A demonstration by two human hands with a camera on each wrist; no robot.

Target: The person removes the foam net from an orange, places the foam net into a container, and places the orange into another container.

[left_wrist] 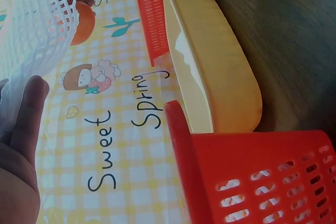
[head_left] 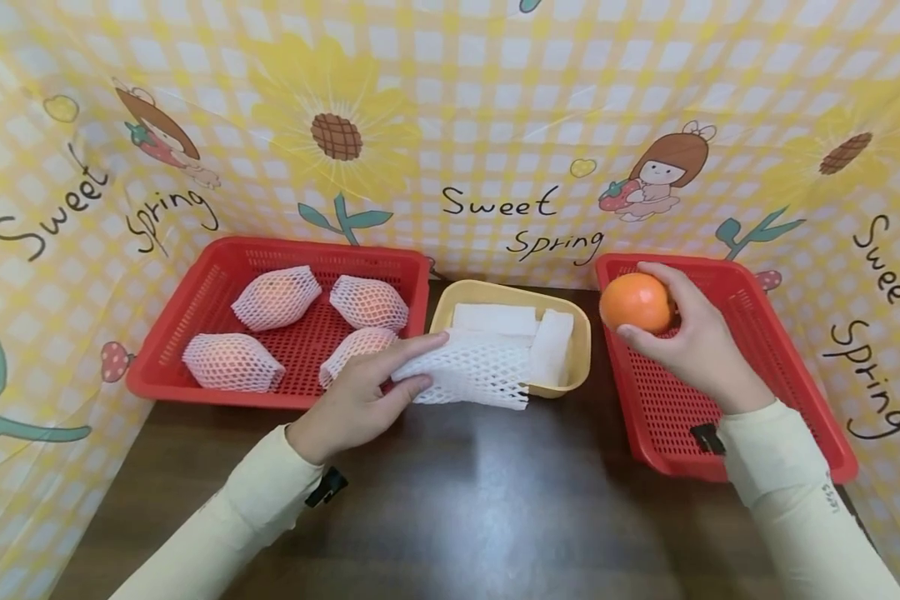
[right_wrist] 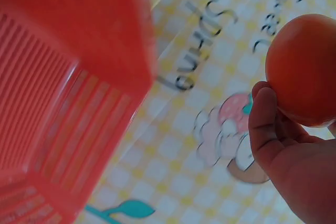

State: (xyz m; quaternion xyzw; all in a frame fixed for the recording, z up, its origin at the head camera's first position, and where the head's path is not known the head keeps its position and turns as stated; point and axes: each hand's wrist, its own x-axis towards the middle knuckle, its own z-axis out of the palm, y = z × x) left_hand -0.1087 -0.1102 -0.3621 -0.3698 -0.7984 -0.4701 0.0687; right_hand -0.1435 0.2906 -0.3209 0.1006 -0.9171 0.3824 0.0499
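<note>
My left hand pinches a white foam net sleeve between thumb and fingers, over the front of a yellow tub. The sleeve's mesh end points right; in the left wrist view the netting fans out past the fingers. An orange is gripped by my right hand, thumb below and fingers behind it, above the left rim of the right red basket. The right wrist view shows the smooth orange held at the fingertips. More folded white sleeves lie in the tub.
At the left stands another red basket with several net-wrapped fruits; one is partly behind my left hand. All three containers stand on a dark wooden table. A yellow checked cloth with printed flowers rises behind and at both sides.
</note>
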